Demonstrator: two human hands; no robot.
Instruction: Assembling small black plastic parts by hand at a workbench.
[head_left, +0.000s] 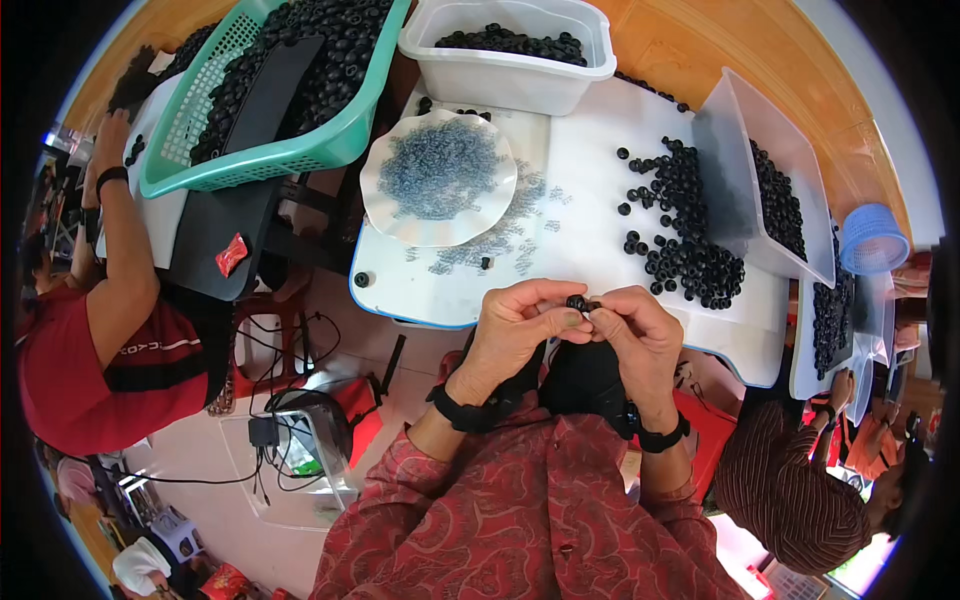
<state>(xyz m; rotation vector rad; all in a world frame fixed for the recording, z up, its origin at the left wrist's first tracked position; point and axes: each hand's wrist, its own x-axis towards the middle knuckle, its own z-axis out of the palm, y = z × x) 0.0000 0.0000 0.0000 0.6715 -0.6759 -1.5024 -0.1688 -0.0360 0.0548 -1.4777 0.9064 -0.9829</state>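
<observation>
Both My Hands Are Pinching a Small Black Piece

I am holding a small black piece (576, 301), smooth and rounded, just by the near edge of the white worktop (588, 140) and above my lap. My left hand (505, 332) is clamping it between thumb and forefinger. My right hand (645, 335) is meeting it from the other side, thumb and fingertip closed together; whether a second part is sitting in that pinch, I cannot tell.

Beyond my fingers, a white plate (430, 234) with a wavy, scalloped rim is holding a heap of tiny blue-grey coils (440, 165), and more coils are lying scattered beside it. To the right, glossy black rings (690, 220) are lying in a loose pile next to a smooth, translucent plastic bin (726, 165) that is holding more of them. At the far side a white tub (505, 82) is carrying black pieces too, and on the left a green lattice-walled basket (260, 174) is brimming with them.

My wrists, ringed by dark bands (465, 412), are angling inward, so both thumbs are pointing at each other. My other fingers are curling behind, and my forearms are slanting up from red patterned sleeves (412, 468).
</observation>
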